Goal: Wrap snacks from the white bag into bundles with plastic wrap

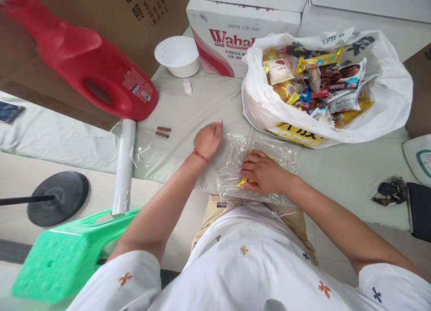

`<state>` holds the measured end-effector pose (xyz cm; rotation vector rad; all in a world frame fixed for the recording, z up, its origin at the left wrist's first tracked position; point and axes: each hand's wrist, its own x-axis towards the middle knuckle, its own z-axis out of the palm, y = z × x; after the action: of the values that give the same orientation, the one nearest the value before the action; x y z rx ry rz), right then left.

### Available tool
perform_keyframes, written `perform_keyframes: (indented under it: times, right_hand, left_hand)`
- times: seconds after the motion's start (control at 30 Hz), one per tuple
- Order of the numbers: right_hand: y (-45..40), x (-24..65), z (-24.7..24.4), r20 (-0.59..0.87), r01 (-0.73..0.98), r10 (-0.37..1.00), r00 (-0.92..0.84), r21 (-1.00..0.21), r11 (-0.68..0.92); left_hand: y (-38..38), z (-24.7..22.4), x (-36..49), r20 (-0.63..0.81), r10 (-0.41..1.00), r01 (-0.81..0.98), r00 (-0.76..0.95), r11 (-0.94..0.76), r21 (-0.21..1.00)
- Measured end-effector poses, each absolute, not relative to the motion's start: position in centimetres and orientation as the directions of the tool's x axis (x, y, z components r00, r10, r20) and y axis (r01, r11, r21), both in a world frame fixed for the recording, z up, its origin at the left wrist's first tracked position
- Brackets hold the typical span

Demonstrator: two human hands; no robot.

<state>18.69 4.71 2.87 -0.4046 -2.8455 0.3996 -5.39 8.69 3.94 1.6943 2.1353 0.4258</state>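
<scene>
My left hand (208, 140) is curled closed on the cloth, its thumb along the top and a red string round the wrist. Whatever its fingers may hold is hidden. To the right of it, a sheet of clear plastic film (232, 165) lies crumpled at the table's near edge. My right hand (261, 171) rests over this film, fingers bent round a yellow snack packet (245, 181), of which only small parts show. Beyond that hand stands a white plastic bag (286, 115), open and filled with assorted wrapped snacks (316, 86).
A film roll (124, 167) stands beside a green stool (54, 261) on the left. A red jug (111, 82), a white bowl (178, 57) and two brown strips (163, 132) are farther back. Boxes (215, 37) line the rear; keys (390, 189) lie right.
</scene>
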Motion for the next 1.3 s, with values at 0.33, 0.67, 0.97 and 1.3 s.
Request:
perform_keyframes:
  times: [0.33,0.67,0.97,1.3]
  right_hand:
    - [4.6,18.7,2.9,0.184,0.25,0.306,-0.934,-0.276,0.928]
    - [4.7,18.6,2.8,0.173,0.263,0.321,-0.931,-0.292,0.92]
    - [4.8,18.8,2.6,0.178,0.258,0.32,-0.93,-0.302,0.918]
    - [4.9,18.7,2.4,0.196,0.248,0.318,-0.928,-0.313,0.917]
  left_hand:
    - [0.0,2.6,-5.9,-0.228,0.973,0.688,-0.047,0.197,0.699]
    - [-0.7,3.6,-6.6,-0.518,0.841,0.185,-0.157,0.54,0.821]
    - [-1.1,2.6,-6.9,-0.565,0.801,-0.05,-0.198,0.568,0.822]
    - [-1.0,3.8,-5.7,-0.568,0.81,-0.008,-0.144,0.573,0.82]
